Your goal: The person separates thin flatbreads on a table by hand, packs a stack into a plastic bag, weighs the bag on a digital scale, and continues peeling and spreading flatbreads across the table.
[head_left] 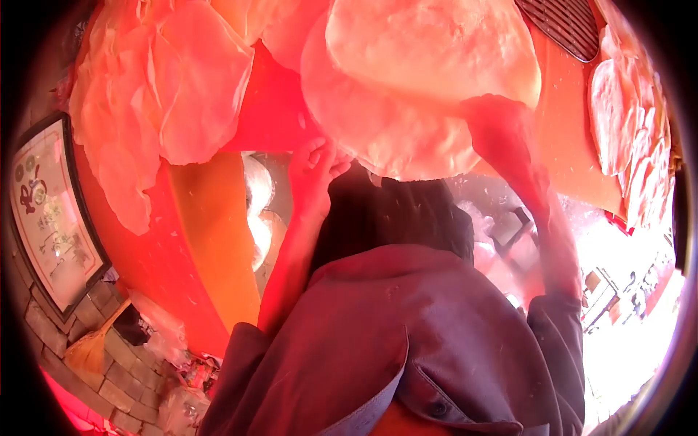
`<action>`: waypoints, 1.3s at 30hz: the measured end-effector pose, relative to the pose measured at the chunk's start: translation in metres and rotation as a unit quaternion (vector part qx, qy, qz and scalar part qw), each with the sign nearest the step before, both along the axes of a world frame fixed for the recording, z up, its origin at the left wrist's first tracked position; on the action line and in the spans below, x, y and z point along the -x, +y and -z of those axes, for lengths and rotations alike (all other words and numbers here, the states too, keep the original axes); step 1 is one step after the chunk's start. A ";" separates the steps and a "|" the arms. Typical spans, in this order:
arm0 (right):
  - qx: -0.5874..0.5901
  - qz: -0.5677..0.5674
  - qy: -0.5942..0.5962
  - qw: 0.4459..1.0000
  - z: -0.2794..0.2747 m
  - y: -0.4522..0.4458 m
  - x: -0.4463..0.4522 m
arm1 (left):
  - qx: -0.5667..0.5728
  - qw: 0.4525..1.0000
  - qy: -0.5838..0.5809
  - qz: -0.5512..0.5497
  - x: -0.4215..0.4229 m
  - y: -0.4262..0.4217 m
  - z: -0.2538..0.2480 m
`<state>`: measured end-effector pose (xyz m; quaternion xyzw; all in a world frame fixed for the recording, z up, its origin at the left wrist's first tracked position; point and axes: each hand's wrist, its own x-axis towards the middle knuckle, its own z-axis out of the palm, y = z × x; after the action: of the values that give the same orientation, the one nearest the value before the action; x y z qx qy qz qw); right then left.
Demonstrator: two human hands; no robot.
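Two large, round, thin flatbreads overlap in front of me. The upper flatbread (429, 43) lies across the lower flatbread (392, 134), whose near edge hangs over the table's front edge. My right hand (505, 134) is closed at the right side of the upper flatbread's near edge, its fingertips partly hidden. My left hand (318, 163) has its fingers curled together beside the lower flatbread's left edge. Whether anything is pinched in it cannot be made out.
Heaped flatbreads (196, 87) hang over the red table (273, 109) at left. More flatbreads (618, 116) and a slatted rack (563, 22) are at right. A framed sign (54, 211), a broom (94, 349) and plastic bags (182, 407) are at lower left.
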<state>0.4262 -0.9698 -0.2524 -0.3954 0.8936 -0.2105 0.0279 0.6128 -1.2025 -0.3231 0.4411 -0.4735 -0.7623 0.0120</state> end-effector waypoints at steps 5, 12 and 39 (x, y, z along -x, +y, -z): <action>-0.022 0.006 -0.062 0.998 0.005 -0.013 -0.037 | -0.145 0.986 0.084 -0.003 -0.007 -0.005 0.012; 0.034 0.011 -0.086 0.996 0.021 -0.035 -0.059 | -0.161 0.974 0.161 0.008 0.009 0.006 -0.004; 0.075 0.119 -0.052 0.989 0.009 -0.086 -0.080 | -0.148 0.978 0.143 0.037 0.036 0.013 0.004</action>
<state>0.5061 -1.0557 -0.2617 -0.2759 0.9133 -0.2990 0.0193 0.5767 -1.1897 -0.3267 0.3067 -0.3649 -0.8790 -0.0143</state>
